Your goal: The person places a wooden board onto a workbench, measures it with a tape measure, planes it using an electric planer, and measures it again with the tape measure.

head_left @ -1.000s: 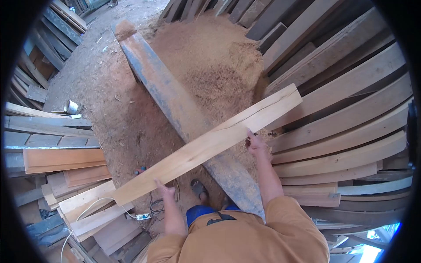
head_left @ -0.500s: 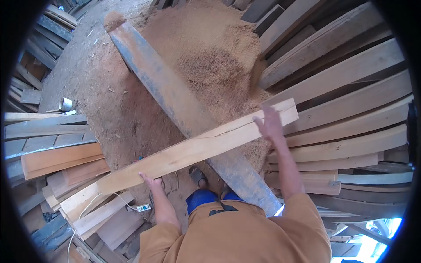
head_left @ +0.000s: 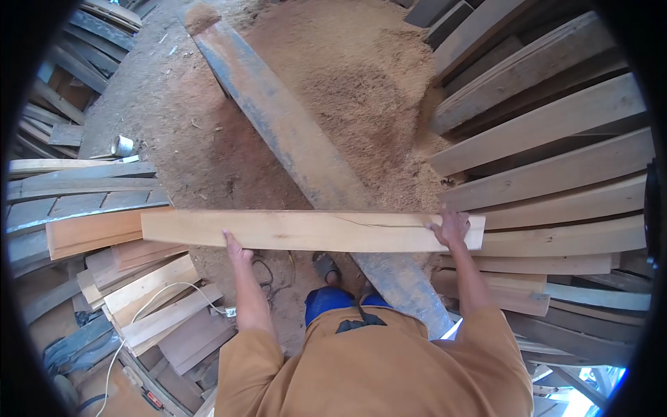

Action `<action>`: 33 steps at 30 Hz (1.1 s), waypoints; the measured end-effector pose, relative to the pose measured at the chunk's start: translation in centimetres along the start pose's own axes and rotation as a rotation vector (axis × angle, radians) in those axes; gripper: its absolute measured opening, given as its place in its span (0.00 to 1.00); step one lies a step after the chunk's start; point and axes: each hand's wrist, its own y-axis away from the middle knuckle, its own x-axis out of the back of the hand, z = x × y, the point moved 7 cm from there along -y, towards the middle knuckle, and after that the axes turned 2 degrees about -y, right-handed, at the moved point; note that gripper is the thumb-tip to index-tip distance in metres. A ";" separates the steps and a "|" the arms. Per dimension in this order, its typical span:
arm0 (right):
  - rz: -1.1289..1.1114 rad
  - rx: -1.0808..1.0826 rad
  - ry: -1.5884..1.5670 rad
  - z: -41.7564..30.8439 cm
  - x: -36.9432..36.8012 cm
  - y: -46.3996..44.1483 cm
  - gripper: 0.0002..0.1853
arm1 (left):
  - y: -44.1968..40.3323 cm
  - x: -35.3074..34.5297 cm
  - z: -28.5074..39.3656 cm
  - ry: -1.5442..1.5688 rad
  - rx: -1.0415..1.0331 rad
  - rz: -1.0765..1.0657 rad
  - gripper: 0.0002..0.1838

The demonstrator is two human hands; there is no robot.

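A long pale wooden plank [head_left: 299, 231] lies level across my front, with a crack running along its right half. Gripping its near edge left of the middle is my left hand [head_left: 238, 248], thumb on the upper face and the other fingers hidden beneath. My right hand [head_left: 453, 228] holds the plank close to its right end, fingers over the face. Below the plank, a long worn board [head_left: 278, 118] dusted with sawdust runs diagonally from the far left to beside my legs.
Stacked boards [head_left: 549, 187] line the right side, and more timber [head_left: 104, 233] lies at the left. Sawdust [head_left: 347, 90] covers the ground ahead. A white cable [head_left: 163, 288] crosses the left boards. A small white pot [head_left: 121, 146] stands at the far left.
The plank has turned from a slant, right end farther away, to level across my front. My right hand has come nearer with that end and now grips it. My left hand has risen slightly.
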 end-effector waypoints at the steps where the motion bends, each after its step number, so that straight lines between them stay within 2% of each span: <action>1: -0.030 -0.013 -0.027 0.8 -1.4 1.1 0.32 | 0.2 -1.3 0.4 -0.026 -0.012 -0.012 0.39; 6: -0.140 -0.092 -0.124 6.3 -10.5 6.6 0.36 | -1.7 -6.7 0.9 -0.129 -0.083 -0.149 0.35; 8: -0.233 -0.126 -0.116 7.1 -11.9 9.6 0.40 | -1.2 -9.9 0.6 -0.201 -0.109 -0.205 0.33; 10: -0.175 -0.154 -0.090 10.1 -17.4 11.4 0.43 | 1.1 -13.7 0.0 -0.315 -0.126 -0.278 0.30; 12: -0.414 -0.195 -0.180 9.6 -15.5 14.4 0.45 | 2.1 -16.2 -2.5 -0.423 -0.099 -0.385 0.33; 14: -0.438 -0.250 -0.168 10.7 -17.4 16.1 0.45 | 5.6 -18.7 -4.7 -0.577 -0.065 -0.428 0.35; 17: -0.381 -0.272 -0.217 11.1 -18.2 17.8 0.45 | 9.2 -19.6 -8.2 -0.609 0.006 -0.481 0.36; 19: -0.350 -0.256 -0.299 10.8 -18.1 18.1 0.44 | 13.1 -19.5 -10.6 -0.723 0.074 -0.413 0.34; 21: -0.320 -0.222 -0.327 10.8 -18.3 18.1 0.44 | 12.4 -17.1 -15.3 -0.718 0.133 -0.476 0.33; 23: -0.300 -0.197 -0.353 10.8 -18.3 17.9 0.44 | 13.7 -16.8 -17.6 -0.667 0.033 -0.545 0.30; 26: -0.276 -0.179 -0.379 10.6 -17.7 18.0 0.43 | 15.5 -17.0 -17.8 -0.589 0.146 -0.457 0.28; 28: -0.240 -0.174 -0.384 10.5 -17.2 18.4 0.43 | 15.7 -17.0 -17.5 -0.555 0.144 -0.447 0.28; 30: -0.295 -0.103 -0.407 9.8 -17.5 18.4 0.42 | 15.9 -17.6 -17.4 -0.549 0.125 -0.457 0.28; 33: -0.406 -0.106 -0.546 10.5 -18.8 19.4 0.40 | 15.8 -17.5 -16.7 -0.782 0.074 -0.313 0.26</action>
